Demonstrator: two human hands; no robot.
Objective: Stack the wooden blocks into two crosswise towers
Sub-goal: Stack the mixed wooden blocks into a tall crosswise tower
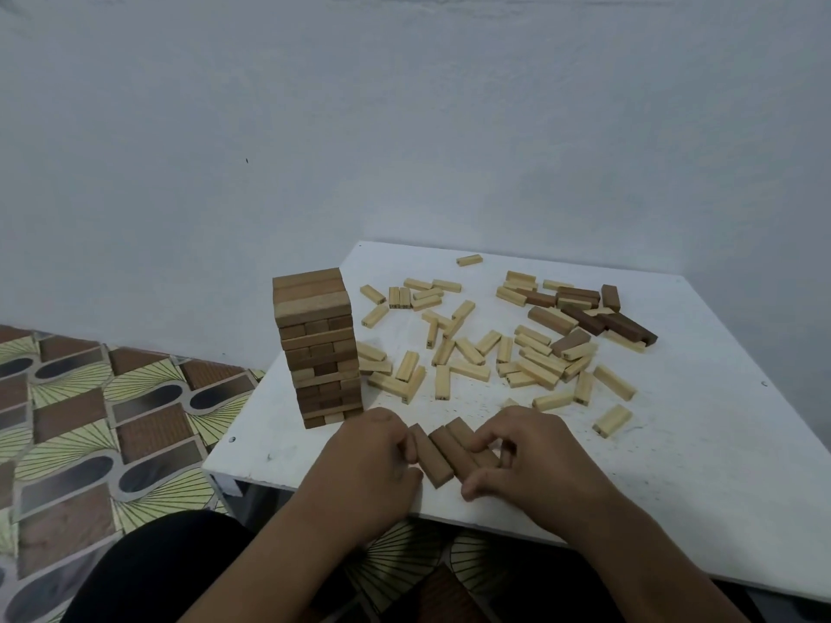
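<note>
Kneeling at a low white table (701, 465), a person works with both hands. Between the fingers lie three dark brown blocks (445, 454), side by side on the tabletop. The left hand (368, 456) curls its fingers against the left block, while the right hand (526, 451) pinches the right ones with bent fingers and thumb. Just beyond the left fingers stands a finished tower (317, 348) of crosswise layers. Beyond the right fingers, loose pale blocks (476, 353) lie scattered, with darker blocks (584, 314) farther back.
</note>
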